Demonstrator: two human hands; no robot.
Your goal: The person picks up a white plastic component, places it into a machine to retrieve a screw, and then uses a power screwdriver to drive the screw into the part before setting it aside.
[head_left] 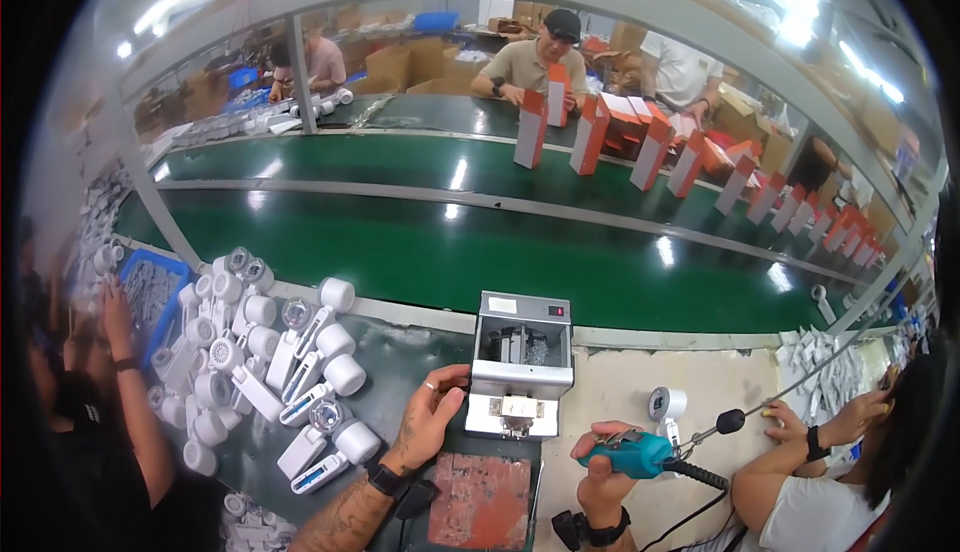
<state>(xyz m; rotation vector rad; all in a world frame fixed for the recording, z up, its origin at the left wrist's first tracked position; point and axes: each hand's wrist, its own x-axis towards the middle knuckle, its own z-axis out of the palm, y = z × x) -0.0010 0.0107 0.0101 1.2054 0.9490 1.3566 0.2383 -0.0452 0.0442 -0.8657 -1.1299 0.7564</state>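
Observation:
My right hand is wrapped round a teal electric screwdriver, which hangs from a cable and has a coiled black cord. My left hand is beside the left side of a grey screw feeder, its thumb and fingers apart and nothing seen in them. Small screws lie in the feeder's open hopper. Left of this hand, white handheld devices with round heads are heaped on the dark bench; some have open handles showing blue parts inside. Another such device lies just beyond the screwdriver.
A worn reddish pad lies in front of the feeder. Beyond the bench runs a green conveyor, with orange-and-white boxes standing along its far side. A blue crate stands at left. Co-workers sit on both sides and opposite.

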